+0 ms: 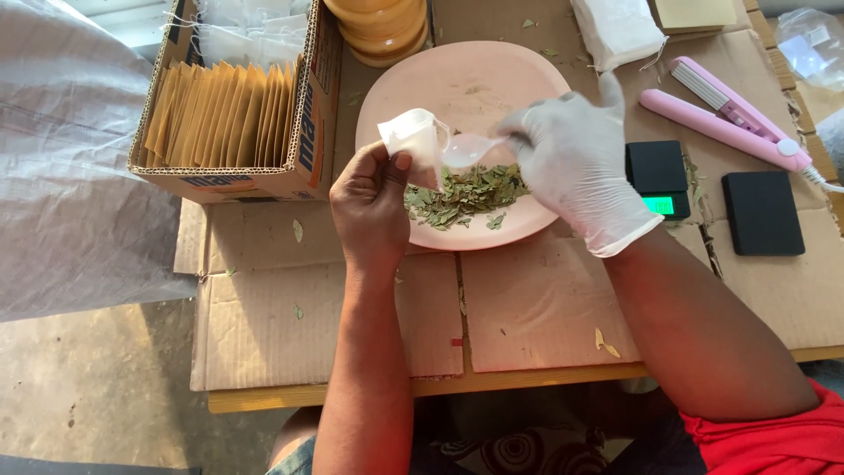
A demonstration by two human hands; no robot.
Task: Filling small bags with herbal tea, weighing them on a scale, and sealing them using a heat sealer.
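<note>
Fingers of the bare left hand (369, 207) pinch a small white filter bag (415, 139) by its edge, holding its mouth open above the pink plate (422, 79); the gloved right hand (576, 167) is closed round the handle of a clear plastic spoon (466, 149), its bowl right at the bag's opening; dried green leaves (466, 195) lie heaped on the plate's near side, just under both hands. Risk from here, I'd say: the bag is limp and held on one side only, so a tilt of the spoon could drop leaves past the mouth; a few lie loose on the cardboard (527, 299) as it is. Far left, an open brown carton (299, 132) with blue lettering on its side holds a row of upright tan paper envelopes (220, 114); right of the plate, a small black scale (659, 180) with a lit green display, a pink heat sealer (721, 119), a black square pad (763, 213).
</note>
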